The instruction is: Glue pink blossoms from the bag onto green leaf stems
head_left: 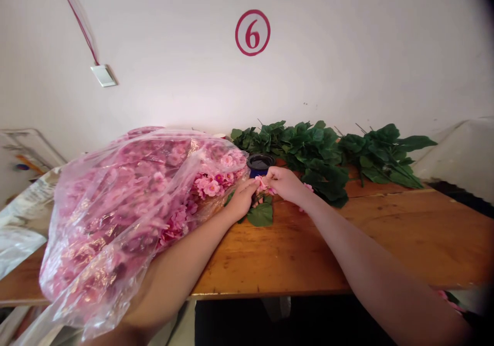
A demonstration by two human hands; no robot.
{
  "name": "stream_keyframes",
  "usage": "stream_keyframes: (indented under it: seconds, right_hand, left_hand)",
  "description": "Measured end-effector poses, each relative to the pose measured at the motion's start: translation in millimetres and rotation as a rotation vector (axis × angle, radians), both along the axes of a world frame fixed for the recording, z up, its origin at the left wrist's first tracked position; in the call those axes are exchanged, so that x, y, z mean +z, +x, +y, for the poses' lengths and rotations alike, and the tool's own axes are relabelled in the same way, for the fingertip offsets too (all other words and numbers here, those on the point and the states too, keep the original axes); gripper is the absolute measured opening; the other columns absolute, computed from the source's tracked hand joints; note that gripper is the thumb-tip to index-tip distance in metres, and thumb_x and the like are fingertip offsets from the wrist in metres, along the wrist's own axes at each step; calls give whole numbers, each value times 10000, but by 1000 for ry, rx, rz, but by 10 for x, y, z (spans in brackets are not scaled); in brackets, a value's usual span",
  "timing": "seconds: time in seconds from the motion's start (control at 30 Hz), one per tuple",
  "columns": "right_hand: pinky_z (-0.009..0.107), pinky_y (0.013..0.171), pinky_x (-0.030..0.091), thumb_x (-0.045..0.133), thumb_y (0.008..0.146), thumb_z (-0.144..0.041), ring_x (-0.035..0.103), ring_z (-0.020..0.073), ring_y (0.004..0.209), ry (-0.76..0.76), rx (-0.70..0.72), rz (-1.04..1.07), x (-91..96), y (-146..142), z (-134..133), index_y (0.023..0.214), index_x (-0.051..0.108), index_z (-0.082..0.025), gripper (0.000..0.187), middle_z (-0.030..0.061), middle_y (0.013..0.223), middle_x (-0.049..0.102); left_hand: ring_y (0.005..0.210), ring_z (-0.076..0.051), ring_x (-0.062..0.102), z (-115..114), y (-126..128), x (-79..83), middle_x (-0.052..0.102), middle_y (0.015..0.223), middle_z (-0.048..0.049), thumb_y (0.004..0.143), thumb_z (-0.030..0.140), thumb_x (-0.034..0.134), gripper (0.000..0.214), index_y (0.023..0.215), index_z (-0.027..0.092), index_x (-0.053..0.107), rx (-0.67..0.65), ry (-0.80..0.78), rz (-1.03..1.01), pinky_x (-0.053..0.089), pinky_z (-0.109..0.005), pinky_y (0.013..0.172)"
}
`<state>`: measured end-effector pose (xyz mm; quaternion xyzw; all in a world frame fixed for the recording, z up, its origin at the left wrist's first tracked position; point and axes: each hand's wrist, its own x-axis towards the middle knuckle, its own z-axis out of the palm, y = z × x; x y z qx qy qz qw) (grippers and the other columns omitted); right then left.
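My left hand [243, 199] is closed around a small artificial flower spray, its pink blossom [261, 183] showing above the fingers. Below that hand a broad green leaf [260, 215] spreads over the wood. From the other side, my right hand [284, 182] pinches at the same pink blossom, and the two hands almost meet. Just behind them stands a dark blue pot [260, 166] with a black rim. The stem is hidden by the fingers. More pink petals [307, 187] peek out by my right wrist.
A large clear plastic bag [116, 217] full of pink artificial flowers [211, 184] fills the left side of the wooden table [270, 269]. Bunches of green leaves [314, 150] lie along the back, with another leaf bunch [389, 153] farther right. A white wall stands behind.
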<state>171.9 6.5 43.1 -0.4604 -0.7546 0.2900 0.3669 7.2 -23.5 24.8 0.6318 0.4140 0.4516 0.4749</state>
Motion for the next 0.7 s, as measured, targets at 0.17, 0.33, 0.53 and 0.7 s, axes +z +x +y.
stream_keyframes:
  seconds: [0.17, 0.33, 0.53, 0.7]
  right_hand:
    - [225, 535, 337, 517, 824, -342, 524, 131, 567, 49, 23, -69, 39, -31, -61, 705, 542, -204, 184, -27, 586, 572]
    - [227, 537, 317, 507, 851, -326, 526, 127, 568, 103, 25, -144, 124, -43, -143, 725, 550, -204, 181, -27, 592, 583]
    - [226, 520, 330, 487, 876, -363, 558, 128, 549, 72, 31, -114, 92, -29, -117, 734, 555, -203, 225, -10, 602, 630]
    - [221, 506, 345, 485, 885, -412, 564, 125, 532, 35, 83, -53, 29, -17, -61, 726, 555, -198, 275, -3, 604, 640]
  left_hand:
    - [476, -122, 487, -10, 5, -9, 574, 572, 6, 884, 490, 451, 352, 789, 170, 563, 8, 4, -20, 378, -236, 453]
    - [474, -125, 482, 47, -33, -63, 586, 572, -14, 877, 453, 384, 377, 791, 157, 602, -44, 26, -62, 385, -236, 449]
    - [500, -128, 502, 47, -63, -27, 597, 617, -21, 742, 267, 424, 266, 830, 134, 637, -119, 65, -17, 412, -239, 478]
    - [511, -133, 511, -4, -33, 43, 610, 614, -32, 860, 389, 406, 338, 747, 146, 612, -30, 43, 61, 412, -246, 489]
